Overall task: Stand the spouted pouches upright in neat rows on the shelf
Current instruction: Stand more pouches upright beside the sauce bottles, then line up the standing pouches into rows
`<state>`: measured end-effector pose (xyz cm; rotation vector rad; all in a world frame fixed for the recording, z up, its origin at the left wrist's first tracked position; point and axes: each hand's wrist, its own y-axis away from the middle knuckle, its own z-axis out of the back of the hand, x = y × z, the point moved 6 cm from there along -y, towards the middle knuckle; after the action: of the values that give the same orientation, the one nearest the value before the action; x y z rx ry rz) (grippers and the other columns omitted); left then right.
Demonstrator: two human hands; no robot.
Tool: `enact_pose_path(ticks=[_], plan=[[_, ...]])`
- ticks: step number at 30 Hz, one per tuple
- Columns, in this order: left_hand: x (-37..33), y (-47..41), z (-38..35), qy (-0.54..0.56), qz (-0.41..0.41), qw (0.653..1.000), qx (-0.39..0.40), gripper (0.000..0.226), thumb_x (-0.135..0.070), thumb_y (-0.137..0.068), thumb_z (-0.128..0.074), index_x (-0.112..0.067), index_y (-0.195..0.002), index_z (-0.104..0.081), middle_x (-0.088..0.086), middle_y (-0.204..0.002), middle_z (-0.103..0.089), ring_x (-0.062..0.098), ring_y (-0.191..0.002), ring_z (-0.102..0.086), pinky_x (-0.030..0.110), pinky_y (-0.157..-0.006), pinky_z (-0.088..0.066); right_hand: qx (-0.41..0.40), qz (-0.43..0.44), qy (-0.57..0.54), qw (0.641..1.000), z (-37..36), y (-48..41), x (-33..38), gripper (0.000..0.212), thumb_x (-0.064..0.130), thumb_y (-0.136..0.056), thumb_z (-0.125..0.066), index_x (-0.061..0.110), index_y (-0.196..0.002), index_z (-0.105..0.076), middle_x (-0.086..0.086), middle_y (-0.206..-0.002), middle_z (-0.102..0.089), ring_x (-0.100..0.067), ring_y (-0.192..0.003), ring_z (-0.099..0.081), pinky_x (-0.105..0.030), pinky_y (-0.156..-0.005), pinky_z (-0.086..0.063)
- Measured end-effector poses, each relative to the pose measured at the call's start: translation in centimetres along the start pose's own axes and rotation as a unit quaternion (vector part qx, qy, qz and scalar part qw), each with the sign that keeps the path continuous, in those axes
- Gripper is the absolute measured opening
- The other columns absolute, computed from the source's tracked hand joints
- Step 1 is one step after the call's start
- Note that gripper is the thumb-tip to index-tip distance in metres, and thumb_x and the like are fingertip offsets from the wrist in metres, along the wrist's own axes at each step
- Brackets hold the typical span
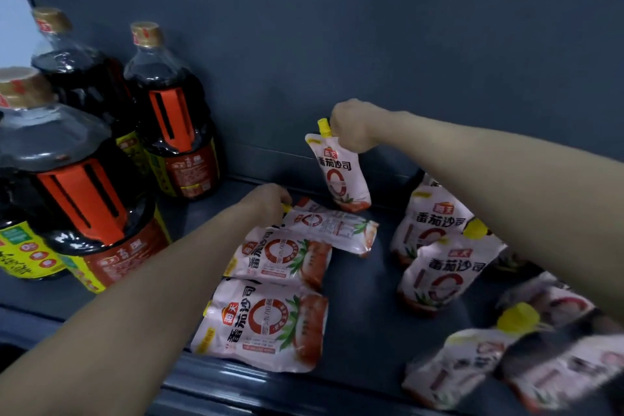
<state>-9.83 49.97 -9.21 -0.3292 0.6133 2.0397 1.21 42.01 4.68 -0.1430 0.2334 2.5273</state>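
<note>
The right hand point(353, 127) has its fingers clamped on an upright pouch point(341, 169) at the far shelf point(364, 307) — the left hand point(268, 201) pinches a flat pouch point(332, 230) by its yellow spout.

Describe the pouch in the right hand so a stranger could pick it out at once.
Start at the grey back wall of the shelf, right of the dark sauce bottles. One pouch stands there, pinched near its yellow spout by the right hand. It is the rearmost pouch, apart from the three lying flat in front.
</note>
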Motion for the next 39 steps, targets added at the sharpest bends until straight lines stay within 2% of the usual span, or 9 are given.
enact_pose_path(ticks=[4,7,11,14,18,22,26,31,39], plan=[[-0.8,-0.5,-0.2,0.059,0.036,0.998,0.008,0.044,-0.002,-0.086,-0.053,-0.002,-0.130,-0.049,0.016,-0.132,-0.053,0.029,-0.117,-0.053,0.027,-0.088,-0.044,0.007,-0.039,-0.013,0.999,-0.5,1.2,-2.3,0.027,-0.007,-0.078,-0.046,0.008,-0.058,-0.038,-0.007,-0.061,-0.042,-0.025,-0.057,-0.042,-0.026,-0.046,-0.031],[-1.1,-0.7,-0.5,0.145,0.068,0.987,0.006,0.037,0.004,-0.087,-0.047,0.006,-0.123,-0.049,0.023,-0.117,-0.058,0.028,-0.096,-0.055,0.029,-0.077,-0.048,0.016,-0.064,-0.014,0.998,-0.9,2.0,-3.4,0.029,-0.009,-0.078,-0.050,0.008,-0.057,-0.039,-0.007,-0.060,-0.043,-0.021,-0.050,-0.039,-0.025,-0.045,-0.031],[-0.3,-0.6,-1.0,0.282,0.138,0.949,0.008,0.027,0.014,-0.086,-0.035,-0.003,-0.069,-0.046,0.010,-0.065,-0.043,0.018,-0.055,-0.043,0.018,-0.036,-0.039,0.028,-0.085,-0.020,0.996,-1.5,2.8,-4.4,0.031,-0.009,-0.079,-0.055,0.008,-0.056,-0.041,-0.006,-0.059,-0.044,-0.018,-0.049,-0.040,-0.024,-0.043,-0.032],[-0.6,-0.7,-1.4,0.339,0.132,0.931,0.033,0.037,0.014,-0.087,-0.030,-0.009,-0.093,-0.058,0.009,-0.082,-0.052,0.019,-0.070,-0.052,0.023,-0.048,-0.045,0.028,-0.099,-0.035,0.994,-1.8,3.2,-5.1,0.032,-0.010,-0.079,-0.054,0.009,-0.055,-0.043,-0.005,-0.058,-0.045,-0.018,-0.048,-0.040,-0.024,-0.042,-0.032],[-0.8,-0.6,-1.4,0.377,0.134,0.916,0.030,0.044,0.014,-0.089,-0.029,-0.002,-0.110,-0.064,0.009,-0.082,-0.059,0.015,-0.068,-0.057,0.013,-0.035,-0.045,0.025,-0.112,-0.052,0.992,-2.1,3.7,-5.8,0.034,-0.010,-0.081,-0.053,0.009,-0.054,-0.043,-0.005,-0.057,-0.046,-0.018,-0.048,-0.041,-0.025,-0.042,-0.033],[-1.0,-0.7,-0.9,0.390,0.092,0.916,0.031,0.041,0.020,-0.084,-0.042,-0.006,-0.105,-0.066,0.014,-0.108,-0.062,0.022,-0.094,-0.063,0.023,-0.070,-0.057,0.030,-0.122,-0.059,0.990,-2.3,4.0,-6.1,0.033,-0.009,-0.081,-0.055,0.009,-0.055,-0.047,-0.006,-0.058,-0.049,-0.019,-0.053,-0.046,-0.026,-0.043,-0.036],[-2.0,-0.3,-0.6,0.361,0.047,0.931,0.004,0.027,0.014,-0.077,-0.063,0.001,-0.100,-0.069,0.019,-0.113,-0.066,0.029,-0.107,-0.063,0.036,-0.100,-0.049,0.034,-0.131,-0.064,0.989,-2.3,4.2,-6.4,0.033,-0.008,-0.082,-0.057,0.009,-0.055,-0.046,-0.005,-0.059,-0.048,-0.023,-0.060,-0.049,-0.026,-0.043,-0.035],[-3.6,0.3,0.5,0.315,-0.014,0.944,-0.097,0.018,0.007,-0.081,-0.063,-0.006,-0.075,-0.073,0.009,-0.091,-0.072,0.019,-0.094,-0.064,0.027,-0.091,-0.050,0.030,-0.136,-0.042,0.989,-2.3,4.2,-6.2,0.033,-0.005,-0.083,-0.059,0.009,-0.056,-0.045,-0.005,-0.059,-0.044,-0.025,-0.067,-0.049,-0.025,-0.045,-0.035],[-5.1,1.9,2.1,0.220,-0.093,0.956,-0.172,0.019,0.005,-0.081,-0.063,-0.009,-0.079,-0.076,0.005,-0.086,-0.065,0.013,-0.082,-0.059,0.023,-0.083,-0.048,0.018,-0.150,-0.058,0.987,-2.4,4.1,-6.3,0.033,-0.003,-0.087,-0.055,0.009,-0.057,-0.045,-0.004,-0.061,-0.045,-0.018,-0.053,-0.044,-0.024,-0.044,-0.034]])
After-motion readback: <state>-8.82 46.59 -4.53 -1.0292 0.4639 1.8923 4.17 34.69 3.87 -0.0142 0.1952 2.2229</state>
